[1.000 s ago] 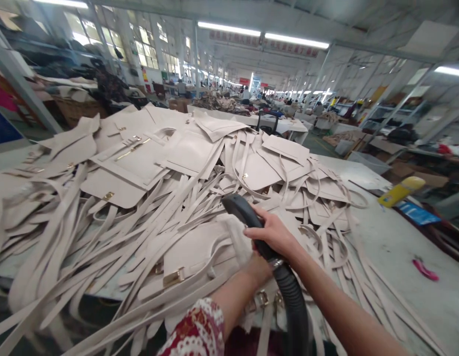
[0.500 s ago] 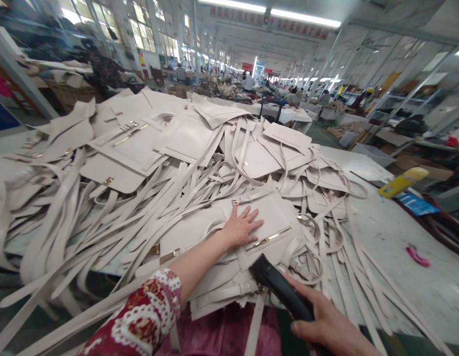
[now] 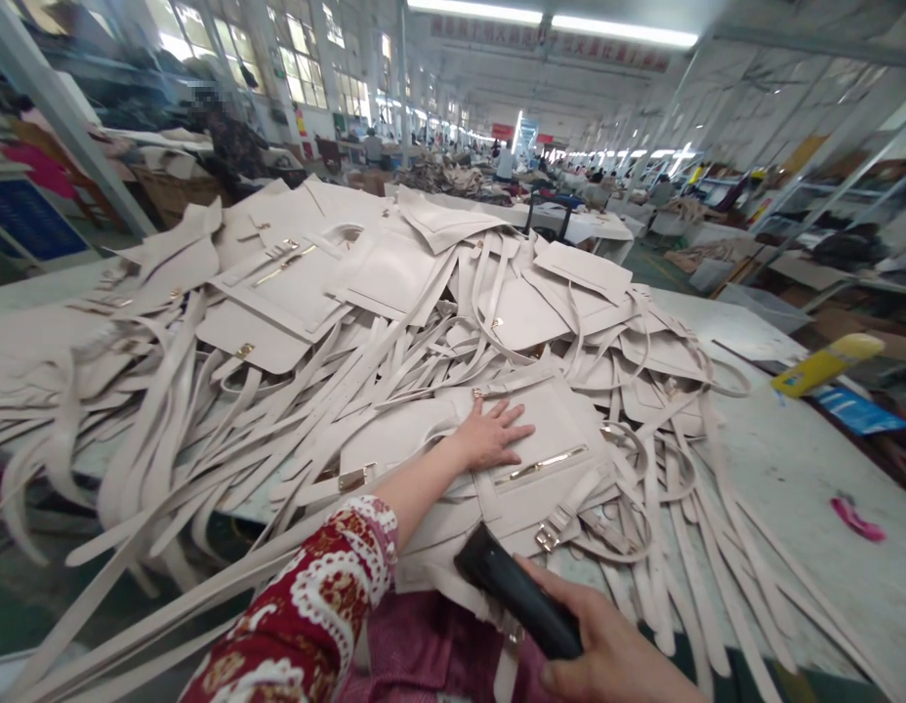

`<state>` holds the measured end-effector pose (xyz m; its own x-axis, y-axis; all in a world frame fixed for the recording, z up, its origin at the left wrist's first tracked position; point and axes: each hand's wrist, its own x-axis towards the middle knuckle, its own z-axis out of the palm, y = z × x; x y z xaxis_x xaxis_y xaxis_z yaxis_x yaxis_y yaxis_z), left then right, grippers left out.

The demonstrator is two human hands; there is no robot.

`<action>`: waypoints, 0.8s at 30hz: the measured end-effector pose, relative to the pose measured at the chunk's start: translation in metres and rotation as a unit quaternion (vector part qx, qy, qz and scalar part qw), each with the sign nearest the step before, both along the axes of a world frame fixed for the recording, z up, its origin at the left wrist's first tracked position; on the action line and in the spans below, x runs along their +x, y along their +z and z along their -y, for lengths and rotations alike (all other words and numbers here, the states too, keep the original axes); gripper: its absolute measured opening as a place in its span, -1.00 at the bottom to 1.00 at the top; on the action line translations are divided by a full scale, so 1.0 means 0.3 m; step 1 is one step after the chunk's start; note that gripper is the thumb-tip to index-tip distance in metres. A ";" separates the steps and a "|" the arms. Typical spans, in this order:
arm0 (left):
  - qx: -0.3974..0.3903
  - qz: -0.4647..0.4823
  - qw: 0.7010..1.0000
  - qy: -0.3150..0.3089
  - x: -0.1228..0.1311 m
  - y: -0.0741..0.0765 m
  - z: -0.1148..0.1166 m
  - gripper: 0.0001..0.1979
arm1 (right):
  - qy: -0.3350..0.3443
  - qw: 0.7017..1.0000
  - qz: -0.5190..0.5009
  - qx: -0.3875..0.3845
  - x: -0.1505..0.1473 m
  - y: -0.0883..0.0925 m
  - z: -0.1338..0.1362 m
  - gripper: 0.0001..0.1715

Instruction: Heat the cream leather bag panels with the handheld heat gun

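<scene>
My left hand (image 3: 492,436) lies flat, fingers spread, on a beige bag panel (image 3: 548,454) with a gold metal strip (image 3: 541,466), at the near edge of a big heap of beige panels and straps (image 3: 365,322). My right hand (image 3: 606,654) grips a black nozzle (image 3: 515,591) low in view, its mouth pointing up-left, just short of the panel's lower edge. A gold buckle strap (image 3: 570,522) hangs off the panel beside the nozzle. My left sleeve is red with a white pattern.
The heap covers a long grey-white worktable (image 3: 790,478). A yellow bottle (image 3: 826,363) and a blue sheet (image 3: 859,410) lie at the right edge, and a pink object (image 3: 855,517) nearer. More tables, shelves and distant people fill the hall behind.
A second ago the right hand held the nozzle up over the pile. It has since dropped low and near. The left hand came to rest flat on the panel.
</scene>
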<state>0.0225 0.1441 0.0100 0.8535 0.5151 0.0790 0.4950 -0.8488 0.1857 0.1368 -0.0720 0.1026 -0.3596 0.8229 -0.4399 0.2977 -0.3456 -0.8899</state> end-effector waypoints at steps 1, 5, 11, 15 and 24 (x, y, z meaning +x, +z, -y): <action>-0.001 0.000 1.000 0.000 0.000 0.001 0.001 -0.42 | 0.000 1.000 0.002 0.002 -0.012 0.001 -0.003 -0.15; -0.025 0.000 1.000 0.001 -0.004 0.018 -0.001 -0.42 | -0.035 0.999 -0.002 0.018 -0.051 -0.034 -0.023 -0.10; -0.044 0.001 0.991 0.123 -0.037 0.065 -0.078 -0.46 | -0.220 0.970 0.053 0.085 0.058 -0.118 -0.024 -0.16; -0.032 0.012 0.959 0.283 -0.098 0.097 -0.169 -0.48 | -0.230 0.965 0.058 0.108 0.097 -0.141 -0.038 -0.17; -0.020 0.057 0.945 0.323 -0.124 0.160 -0.166 -0.74 | -0.217 0.967 0.009 0.132 0.006 -0.164 -0.095 -0.09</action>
